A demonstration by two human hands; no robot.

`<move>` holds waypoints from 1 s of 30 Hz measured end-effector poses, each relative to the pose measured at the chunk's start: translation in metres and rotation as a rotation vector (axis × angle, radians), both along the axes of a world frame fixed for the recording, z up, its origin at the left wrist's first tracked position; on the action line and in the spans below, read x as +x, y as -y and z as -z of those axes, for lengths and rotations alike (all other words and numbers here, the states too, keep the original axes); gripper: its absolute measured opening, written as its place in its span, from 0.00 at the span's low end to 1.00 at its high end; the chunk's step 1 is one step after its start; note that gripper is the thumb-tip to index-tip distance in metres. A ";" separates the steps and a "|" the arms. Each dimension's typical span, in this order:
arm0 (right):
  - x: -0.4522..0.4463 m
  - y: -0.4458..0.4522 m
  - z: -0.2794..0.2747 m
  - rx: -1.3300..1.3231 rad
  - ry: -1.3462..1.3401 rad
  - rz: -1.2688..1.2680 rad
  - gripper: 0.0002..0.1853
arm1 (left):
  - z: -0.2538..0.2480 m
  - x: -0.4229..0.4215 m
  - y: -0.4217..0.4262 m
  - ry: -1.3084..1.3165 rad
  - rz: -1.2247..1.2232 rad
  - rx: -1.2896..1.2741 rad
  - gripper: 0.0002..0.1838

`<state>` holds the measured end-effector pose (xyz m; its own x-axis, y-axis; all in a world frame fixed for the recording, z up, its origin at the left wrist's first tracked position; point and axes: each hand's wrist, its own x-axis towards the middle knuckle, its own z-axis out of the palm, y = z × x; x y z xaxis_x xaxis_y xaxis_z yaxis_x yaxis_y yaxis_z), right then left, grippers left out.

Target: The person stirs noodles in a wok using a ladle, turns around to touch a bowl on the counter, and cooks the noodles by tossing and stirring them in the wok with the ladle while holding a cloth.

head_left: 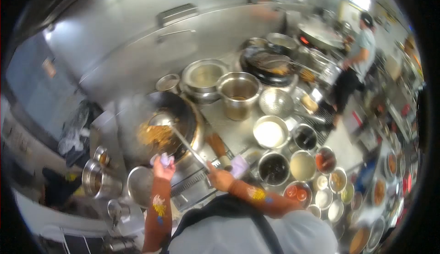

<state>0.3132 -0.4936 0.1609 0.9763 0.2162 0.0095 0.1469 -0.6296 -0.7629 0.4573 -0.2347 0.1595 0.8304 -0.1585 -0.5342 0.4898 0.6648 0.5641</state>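
Observation:
My right hand [221,179] is closed round the long handle of a ladle [185,143]. The ladle's bowl is down in a dark wok [181,112], over brown-orange food [155,135] that looks chopped or shredded. Bunched in my left hand [163,170] is a pale lilac cloth [166,159], held at the wok's near rim. Whether the fingers also grip the wok through the cloth, I cannot tell. A second lilac cloth [239,166] lies just beyond my right hand, beside a brush-like tool with a brown end [216,145].
Steel pots [238,77] stand behind the wok on the counter. A perforated strainer [276,102] and several sauce containers [273,168] are on the right. A second wok [270,66] sits farther back. At the right, another person [360,54] stands near a steaming wok [321,35].

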 end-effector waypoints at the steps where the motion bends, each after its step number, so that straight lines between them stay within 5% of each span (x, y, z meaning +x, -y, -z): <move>1: 0.000 0.000 0.000 -0.005 -0.005 -0.024 0.39 | 0.002 -0.001 -0.002 0.009 -0.011 -0.024 0.15; 6: 0.003 -0.005 -0.008 -0.007 0.012 0.001 0.41 | 0.013 0.004 -0.001 -0.069 -0.071 -0.033 0.16; 10: 0.004 -0.005 0.006 0.054 0.321 -0.029 0.37 | -0.014 -0.004 0.001 -0.135 -0.006 -0.146 0.15; 13: 0.011 -0.001 -0.030 0.205 -0.053 0.025 0.36 | -0.020 0.000 -0.001 -0.167 0.032 -0.187 0.15; 17: 0.056 0.005 -0.070 0.099 0.257 -0.033 0.34 | 0.000 0.007 0.000 -0.126 0.019 -0.195 0.13; 21: 0.093 -0.010 -0.128 0.362 -0.054 0.081 0.36 | -0.005 0.004 0.001 -0.083 0.017 -0.133 0.12; 25: 0.108 -0.030 -0.108 0.321 -0.095 0.131 0.37 | -0.012 0.000 0.005 -0.050 -0.027 -0.102 0.12; 27: 0.140 -0.019 -0.011 0.239 0.065 0.015 0.37 | -0.001 0.004 0.004 -0.012 -0.026 -0.125 0.13; 29: 0.137 -0.028 0.001 0.305 0.001 -0.036 0.37 | 0.008 0.010 0.005 -0.004 -0.030 -0.123 0.13; 30: 0.105 -0.046 -0.045 0.408 -0.146 -0.025 0.37 | 0.008 0.010 0.006 -0.010 -0.015 -0.122 0.12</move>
